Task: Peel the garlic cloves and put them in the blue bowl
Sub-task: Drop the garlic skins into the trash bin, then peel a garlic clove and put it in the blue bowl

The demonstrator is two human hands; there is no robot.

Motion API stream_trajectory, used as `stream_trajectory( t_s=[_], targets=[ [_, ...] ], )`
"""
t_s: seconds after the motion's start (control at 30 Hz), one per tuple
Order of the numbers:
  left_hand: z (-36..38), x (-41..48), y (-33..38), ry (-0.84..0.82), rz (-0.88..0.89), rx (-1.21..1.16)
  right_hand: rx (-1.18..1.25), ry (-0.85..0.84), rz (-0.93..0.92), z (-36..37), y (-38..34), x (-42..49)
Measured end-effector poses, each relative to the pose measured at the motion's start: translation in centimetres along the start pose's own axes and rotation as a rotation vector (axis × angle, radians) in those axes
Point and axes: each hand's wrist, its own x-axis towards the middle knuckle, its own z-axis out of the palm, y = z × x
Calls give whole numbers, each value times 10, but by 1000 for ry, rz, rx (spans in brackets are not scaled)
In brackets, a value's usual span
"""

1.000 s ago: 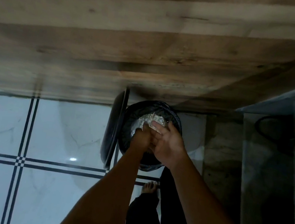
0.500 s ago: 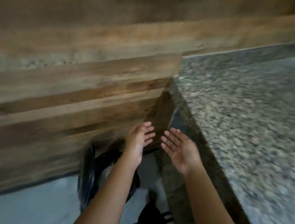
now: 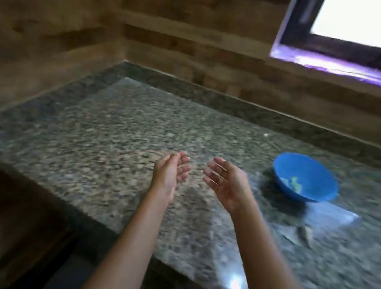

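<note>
Just right of hands [image 3: 197,177], blue bowl [image 3: 305,178]

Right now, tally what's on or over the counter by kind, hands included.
Hands: 2, left hand and right hand, both open and empty, held over the granite counter
Blue bowls: 1, blue bowl, with pale pieces inside, too blurred to count
Small scraps on the counter: 1 blurred patch, kind unclear
Total: 4

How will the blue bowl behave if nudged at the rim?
The blue bowl looks like thin plastic holding only a few pale pieces, so probably light. On the glossy granite counter it would likely slide. Its wide flare over a seemingly narrower base suggests a rim push may tip it.
</note>
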Motion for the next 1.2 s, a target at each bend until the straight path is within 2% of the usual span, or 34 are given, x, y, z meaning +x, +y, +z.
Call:
stream_trajectory(
  t_s=[0.17, 0.3, 0.53, 0.63, 0.73, 0.83, 1.0, 1.1, 1.2],
  targets=[
    [107, -25, -67, -171, -78, 57, -26, 147, -22, -115, -58, -9],
    [147, -42, -110, -240, -112, 213, -38, 234, -41, -178, -75, -19],
    [143, -50, -154, -512, -43, 980, -9, 308, -25, -225, -60, -26],
    [148, -51, -163, -574, 128, 1249, -3, 321, -20, -231, -56, -26],
    [151, -51, -166, -589, 263, 1379, -8, 363, -37, -237, -55, -27],
    [156, -51, -161, -579, 293, 1276, -41, 408, -64, -245, -55, -29],
    [194, -48, -132, -421, 440, 985, -13, 426, -89, -251, -57, -29],
    [213, -37, -125, -290, 454, 916, -31, 425, -93, -252, -58, -29],
    [214, -32, -127, -262, 444, 879, -97, 437, -105, -253, -57, -28]
  ],
)
